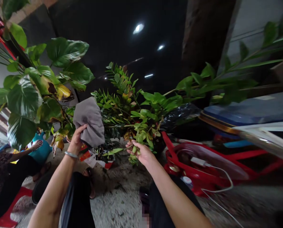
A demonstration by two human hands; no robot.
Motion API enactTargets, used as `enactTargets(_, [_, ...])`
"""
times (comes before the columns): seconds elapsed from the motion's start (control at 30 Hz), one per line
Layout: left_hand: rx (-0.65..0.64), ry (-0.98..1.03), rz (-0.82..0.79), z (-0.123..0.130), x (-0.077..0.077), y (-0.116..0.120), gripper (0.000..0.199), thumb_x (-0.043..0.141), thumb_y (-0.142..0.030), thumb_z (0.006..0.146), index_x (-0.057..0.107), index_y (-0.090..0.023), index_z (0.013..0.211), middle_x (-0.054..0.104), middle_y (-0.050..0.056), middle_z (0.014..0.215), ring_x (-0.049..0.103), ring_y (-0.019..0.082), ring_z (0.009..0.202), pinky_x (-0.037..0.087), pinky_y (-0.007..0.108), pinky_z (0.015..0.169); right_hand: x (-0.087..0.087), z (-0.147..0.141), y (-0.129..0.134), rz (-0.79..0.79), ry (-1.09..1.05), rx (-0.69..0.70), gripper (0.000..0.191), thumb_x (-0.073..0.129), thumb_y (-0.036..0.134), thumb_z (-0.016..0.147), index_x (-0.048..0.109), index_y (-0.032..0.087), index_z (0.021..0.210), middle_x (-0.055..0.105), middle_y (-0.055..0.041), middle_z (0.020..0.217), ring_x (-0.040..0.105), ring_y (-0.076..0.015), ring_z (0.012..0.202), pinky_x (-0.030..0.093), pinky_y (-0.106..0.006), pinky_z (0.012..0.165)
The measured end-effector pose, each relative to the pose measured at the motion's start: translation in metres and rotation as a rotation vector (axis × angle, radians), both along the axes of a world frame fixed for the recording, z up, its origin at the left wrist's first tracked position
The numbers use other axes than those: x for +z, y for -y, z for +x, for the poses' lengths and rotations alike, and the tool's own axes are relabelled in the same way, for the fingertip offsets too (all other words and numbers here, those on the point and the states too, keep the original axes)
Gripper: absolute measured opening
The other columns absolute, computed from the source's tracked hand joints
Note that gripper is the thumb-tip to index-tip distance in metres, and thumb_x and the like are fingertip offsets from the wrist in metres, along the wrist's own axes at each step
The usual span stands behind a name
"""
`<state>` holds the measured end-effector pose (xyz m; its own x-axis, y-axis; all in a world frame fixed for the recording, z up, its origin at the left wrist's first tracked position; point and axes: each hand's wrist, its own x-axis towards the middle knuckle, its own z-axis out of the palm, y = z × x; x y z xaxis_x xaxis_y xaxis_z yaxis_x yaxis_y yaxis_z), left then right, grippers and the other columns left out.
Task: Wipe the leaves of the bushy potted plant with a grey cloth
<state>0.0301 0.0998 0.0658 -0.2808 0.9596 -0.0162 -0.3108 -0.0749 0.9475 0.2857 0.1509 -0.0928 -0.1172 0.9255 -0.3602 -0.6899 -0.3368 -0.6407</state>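
My left hand (76, 139), with a bangle at the wrist, grips a folded grey cloth (89, 118) by its lower left edge. The cloth has a small dark spot and hangs in front of the foliage. Lower down and to the right, the fingers of my right hand (141, 151) are closed around a green plant stem (134, 149) with small leaves. Behind that hand stands a bushy potted plant (124, 110) with green and some yellowed leaves. To the left rises a broad-leaved plant (25, 98), some of its leaves yellow and brown.
A red plastic chair (176, 152) holds a white charger (199, 161) with a trailing cable. Beyond it is a blue-topped table (250, 107). At the left, another person (3, 177) sits by a red stool (20, 202), one hand on a teal object (43, 147).
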Motion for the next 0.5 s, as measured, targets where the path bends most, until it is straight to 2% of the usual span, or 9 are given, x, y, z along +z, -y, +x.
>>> enactTargets(0.07, [-0.046, -0.043, -0.077, 0.007, -0.027, 0.001, 0.024, 0.08, -0.022, 0.054, 0.07, -0.017, 0.075, 0.072, 0.002, 0.067, 0.066, 0.02, 0.064, 0.052, 0.034, 0.071, 0.002, -0.002, 0.001, -0.008, 0.001, 0.001, 0.013, 0.057, 0.006, 0.081, 0.061, 0.017, 0.085, 0.073, -0.0039, 0.065, 0.072, -0.0183, 0.061, 0.06, -0.03, 0.055])
enactTargets(0.13, [-0.159, -0.143, -0.226, 0.012, -0.057, 0.016, 0.033, 0.08, -0.016, 0.048, 0.071, -0.015, 0.08, 0.071, 0.003, 0.064, 0.066, 0.022, 0.062, 0.052, 0.035, 0.068, -0.001, -0.002, 0.0, -0.032, 0.036, 0.003, 0.011, 0.058, 0.007, 0.081, 0.061, 0.017, 0.085, 0.072, -0.0043, 0.064, 0.071, -0.0189, 0.058, 0.058, -0.029, 0.05])
enactTargets(0.2, [-0.296, -0.16, -0.287, 0.009, -0.072, 0.037, 0.04, 0.079, -0.014, 0.047, 0.073, -0.014, 0.087, 0.073, 0.005, 0.068, 0.068, 0.025, 0.066, 0.053, 0.037, 0.069, -0.005, 0.001, -0.001, -0.045, 0.065, 0.019, 0.01, 0.06, 0.008, 0.08, 0.062, 0.016, 0.085, 0.072, -0.0048, 0.063, 0.07, -0.0199, 0.055, 0.055, -0.028, 0.044])
enactTargets(0.27, [-0.333, -0.135, -0.255, 0.001, -0.063, 0.052, 0.041, 0.08, -0.014, 0.046, 0.074, -0.014, 0.087, 0.075, 0.007, 0.072, 0.069, 0.028, 0.07, 0.053, 0.038, 0.071, -0.008, 0.005, -0.003, -0.049, 0.072, 0.034, 0.009, 0.06, 0.008, 0.08, 0.062, 0.016, 0.083, 0.071, -0.0051, 0.063, 0.07, -0.0206, 0.054, 0.053, -0.027, 0.041])
enactTargets(0.33, [-0.252, -0.104, -0.179, -0.011, -0.036, 0.053, 0.038, 0.082, -0.016, 0.045, 0.074, -0.014, 0.082, 0.075, 0.007, 0.071, 0.069, 0.028, 0.071, 0.054, 0.038, 0.071, -0.01, 0.006, -0.005, -0.053, 0.077, 0.029, 0.009, 0.059, 0.008, 0.08, 0.062, 0.016, 0.083, 0.072, -0.005, 0.063, 0.07, -0.0207, 0.054, 0.053, -0.028, 0.041])
enactTargets(0.4, [-0.113, -0.027, -0.072, -0.02, -0.007, 0.039, 0.032, 0.083, -0.022, 0.049, 0.074, -0.015, 0.079, 0.075, 0.005, 0.071, 0.069, 0.026, 0.072, 0.054, 0.035, 0.073, -0.009, 0.004, -0.005, -0.056, 0.087, 0.008, 0.009, 0.06, 0.008, 0.08, 0.062, 0.017, 0.083, 0.072, -0.0042, 0.063, 0.069, -0.0204, 0.054, 0.054, -0.029, 0.043])
enactTargets(0.43, [-0.04, 0.029, -0.012, -0.022, 0.002, 0.03, 0.027, 0.082, -0.025, 0.053, 0.073, -0.016, 0.077, 0.075, 0.004, 0.072, 0.069, 0.023, 0.072, 0.054, 0.032, 0.074, -0.008, 0.003, -0.005, -0.055, 0.088, 0.0, 0.01, 0.06, 0.008, 0.08, 0.062, 0.017, 0.083, 0.072, -0.0037, 0.062, 0.069, -0.0202, 0.054, 0.055, -0.029, 0.044])
enactTargets(0.47, [0.022, 0.084, 0.038, -0.022, 0.006, 0.021, 0.022, 0.08, -0.027, 0.057, 0.073, -0.017, 0.076, 0.076, 0.003, 0.073, 0.069, 0.02, 0.072, 0.054, 0.03, 0.075, -0.006, 0.001, -0.005, -0.05, 0.085, -0.005, 0.01, 0.061, 0.008, 0.079, 0.062, 0.018, 0.084, 0.072, -0.0033, 0.062, 0.069, -0.02, 0.055, 0.055, -0.03, 0.045])
enactTargets(0.5, [0.066, 0.127, 0.06, -0.021, 0.003, 0.014, 0.018, 0.079, -0.026, 0.06, 0.072, -0.018, 0.075, 0.076, 0.002, 0.074, 0.069, 0.018, 0.071, 0.054, 0.027, 0.074, -0.005, -0.001, -0.004, -0.047, 0.079, -0.007, 0.011, 0.061, 0.008, 0.079, 0.062, 0.018, 0.084, 0.072, -0.003, 0.062, 0.069, -0.0197, 0.055, 0.056, -0.03, 0.045])
